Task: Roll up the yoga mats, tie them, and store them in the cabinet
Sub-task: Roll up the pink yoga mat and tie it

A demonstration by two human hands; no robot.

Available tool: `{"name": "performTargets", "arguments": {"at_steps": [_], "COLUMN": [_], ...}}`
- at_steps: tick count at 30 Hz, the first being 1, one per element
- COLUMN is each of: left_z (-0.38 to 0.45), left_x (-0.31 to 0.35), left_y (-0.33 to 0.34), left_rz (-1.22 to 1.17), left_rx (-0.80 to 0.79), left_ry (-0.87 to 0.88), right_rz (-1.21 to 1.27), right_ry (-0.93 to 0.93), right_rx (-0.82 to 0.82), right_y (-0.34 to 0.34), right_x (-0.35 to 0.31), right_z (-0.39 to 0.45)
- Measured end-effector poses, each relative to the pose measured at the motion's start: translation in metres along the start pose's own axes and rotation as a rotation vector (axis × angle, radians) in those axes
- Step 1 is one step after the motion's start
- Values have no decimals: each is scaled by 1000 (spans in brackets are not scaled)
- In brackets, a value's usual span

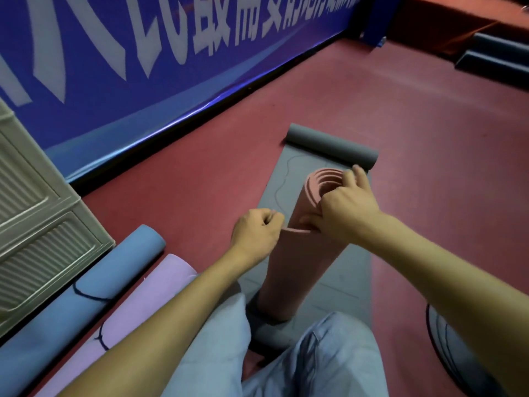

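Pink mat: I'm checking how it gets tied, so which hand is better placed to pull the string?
Left. The left hand pinches beside the pink mat; the right hand is gripping the roll, steadying it.

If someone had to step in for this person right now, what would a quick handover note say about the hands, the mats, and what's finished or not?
Left hand: fingers curled, pinching the loose outer edge of the pink mat.
Right hand: gripping the top of that rolled pink mat, which stands tilted on the half-unrolled grey mat.
Done: the blue mat and lilac mat lie rolled and tied with dark cord, beside the cabinet.
Left: tie the pink mat, roll and tie the grey one, then store all four in the cabinet.
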State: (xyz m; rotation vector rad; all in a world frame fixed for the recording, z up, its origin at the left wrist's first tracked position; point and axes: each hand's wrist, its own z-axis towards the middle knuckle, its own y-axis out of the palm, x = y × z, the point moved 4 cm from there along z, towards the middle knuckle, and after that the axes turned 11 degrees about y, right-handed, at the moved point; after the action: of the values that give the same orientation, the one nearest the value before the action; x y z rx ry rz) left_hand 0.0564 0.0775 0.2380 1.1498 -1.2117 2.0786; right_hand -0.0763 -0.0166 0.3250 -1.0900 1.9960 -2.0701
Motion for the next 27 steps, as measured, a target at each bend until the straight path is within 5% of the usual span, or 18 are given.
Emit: {"name": "performTargets", "arguments": {"at_steps": [3,9,14,22,24,27], "left_z": [1,2,-25,-11,-12,-35], "left_x": [34,34,-1,39,41,18], "left_y": [-6,21,50,39,38,44], "left_rz": [-57,-274,-425,-414,-399,-433], "left_rx": [51,140,19,-51,-90,-96], "left_ry": [64,-103,-196,-37,-16,-70], "right_rz": [14,100,285,180,213,534], "right_ry": [-27,-212,-190,-204,-190,-175], "right_rx": [82,307,-36,217,120,-268], "right_y": [-14,-13,47,14,13,35], "right_x": [21,-3,-9,27,25,3], "right_z": [-5,-36,-53,-56,-63,-83]}}
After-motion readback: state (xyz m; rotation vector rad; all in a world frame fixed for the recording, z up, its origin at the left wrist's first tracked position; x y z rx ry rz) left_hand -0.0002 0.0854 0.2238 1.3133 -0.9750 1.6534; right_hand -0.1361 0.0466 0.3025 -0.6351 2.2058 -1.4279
